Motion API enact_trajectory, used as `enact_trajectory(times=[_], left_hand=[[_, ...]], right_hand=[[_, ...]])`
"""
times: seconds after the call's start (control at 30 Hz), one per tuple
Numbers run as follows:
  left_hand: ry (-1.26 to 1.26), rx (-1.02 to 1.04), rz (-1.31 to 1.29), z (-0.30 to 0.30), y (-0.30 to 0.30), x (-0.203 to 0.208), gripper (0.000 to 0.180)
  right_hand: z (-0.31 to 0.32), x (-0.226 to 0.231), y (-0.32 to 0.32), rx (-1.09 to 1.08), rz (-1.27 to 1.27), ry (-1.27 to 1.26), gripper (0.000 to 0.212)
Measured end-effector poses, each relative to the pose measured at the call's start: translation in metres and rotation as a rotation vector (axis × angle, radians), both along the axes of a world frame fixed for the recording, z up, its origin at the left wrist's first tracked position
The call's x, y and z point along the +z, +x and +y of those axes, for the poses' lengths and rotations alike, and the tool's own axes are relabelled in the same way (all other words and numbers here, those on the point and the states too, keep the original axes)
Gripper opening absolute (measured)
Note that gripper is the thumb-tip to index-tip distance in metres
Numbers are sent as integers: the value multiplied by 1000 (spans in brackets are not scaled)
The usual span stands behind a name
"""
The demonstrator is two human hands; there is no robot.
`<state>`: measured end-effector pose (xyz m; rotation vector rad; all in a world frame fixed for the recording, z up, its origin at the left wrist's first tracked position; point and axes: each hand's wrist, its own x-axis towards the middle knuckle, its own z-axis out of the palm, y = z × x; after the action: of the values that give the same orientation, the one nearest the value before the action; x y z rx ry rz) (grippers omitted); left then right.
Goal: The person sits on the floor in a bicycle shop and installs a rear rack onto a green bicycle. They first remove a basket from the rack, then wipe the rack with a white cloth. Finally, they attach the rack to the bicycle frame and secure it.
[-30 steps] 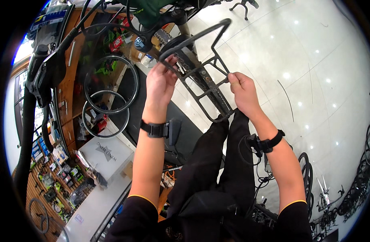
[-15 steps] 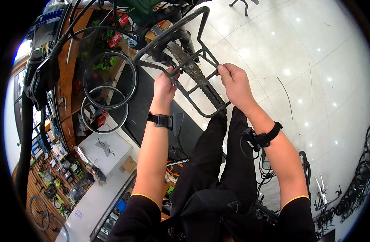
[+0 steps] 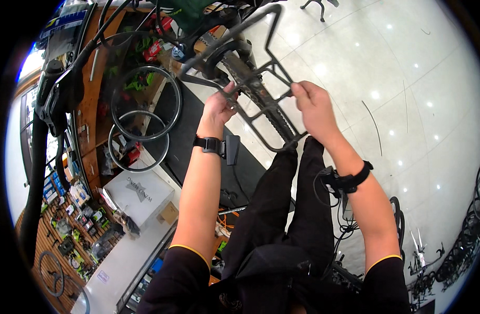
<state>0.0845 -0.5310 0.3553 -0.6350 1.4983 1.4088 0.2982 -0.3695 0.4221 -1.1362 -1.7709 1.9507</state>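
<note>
Both my hands hold a black tubular bicycle rack [image 3: 272, 34] up in front of a bicycle's front wheel, its frame slightly smeared by motion. On its left side rail, my left hand [image 3: 217, 109] is closed, with the thumb and fingers around the bar. Opposite, my right hand [image 3: 314, 107] pinches the right rail between thumb and curled fingers. Through the rack's open bars shows a knobby tyre [image 3: 278, 121], running down toward my feet. The dark fork [image 3: 243, 48] lies partly behind the rack. Whether the rack touches the bicycle, I cannot tell.
Cables and a handlebar [image 3: 33, 172] fill the left side. Two bare wheel rims [image 3: 180, 102] overlap by a dark mat [image 3: 198, 172]. A white box [image 3: 132, 183] rests on the counter at lower left. Thin wire pieces [image 3: 374, 123] lie on the tiled floor, and several bikes line the right edge.
The rack has moved a little to the right with both hands and has turned slightly. My grip on both sides remains.
</note>
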Motion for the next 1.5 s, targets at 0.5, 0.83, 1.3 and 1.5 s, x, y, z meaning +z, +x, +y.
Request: enact_trajectory(times=[0.5,0.83,1.3,1.5], left_hand=[[149,87,158,-1,31,-10,22],[129,76,147,0,30,-22,24],[165,133,91,6,39,-3,25],[84,97,209,8,39,-8,29]], right_hand=[[-6,-8,66,-123,129,-279,35],[-2,-6,73,-140,118,-363,37],[0,-4,74,-144,110,-390,33],[0,0,72,-126,106,-382,32]])
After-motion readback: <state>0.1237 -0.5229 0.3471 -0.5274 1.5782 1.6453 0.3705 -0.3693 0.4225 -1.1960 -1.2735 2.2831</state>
